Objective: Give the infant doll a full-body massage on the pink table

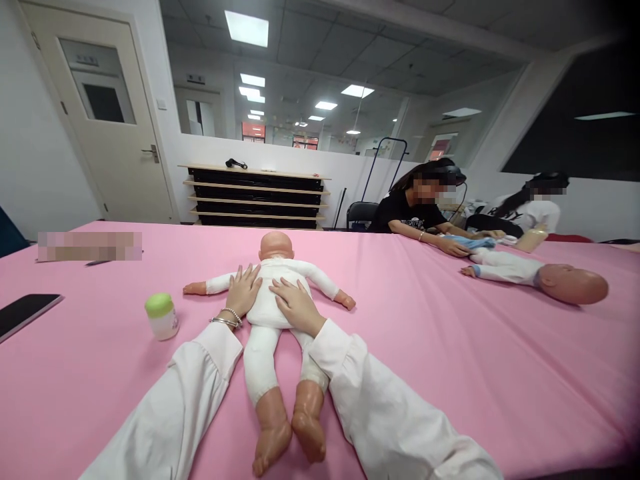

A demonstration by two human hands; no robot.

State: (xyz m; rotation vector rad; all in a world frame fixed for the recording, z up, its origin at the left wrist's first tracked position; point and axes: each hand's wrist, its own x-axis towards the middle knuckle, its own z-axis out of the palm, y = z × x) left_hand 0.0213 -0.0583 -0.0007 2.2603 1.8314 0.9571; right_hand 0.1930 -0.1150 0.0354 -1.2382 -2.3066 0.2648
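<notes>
A baby doll (273, 293) in a white bodysuit lies face-up on the pink worktop (450, 347), its long axis running straight away from the person: bare feet nearest the camera, bald head farthest. Both hands rest flat on the doll's torso, side by side. The left hand (243, 291) (a beaded bracelet at its wrist) lies on the doll's chest toward its outstretched arm, fingers spread and open, gripping nothing. The right hand (296, 305) lies on the belly just beside it, fingers likewise extended, palm down. Neither hand is closer than the other; they flank the doll's midline, almost touching each other.

Left of the doll, near its hip, stands a small jar with a green lid (162, 316); farther left a dark phone (25, 312) lies near the worktop edge. Right of the doll and well apart, a second doll (540, 275) lies crosswise, tended by another person's hand (453, 247).
</notes>
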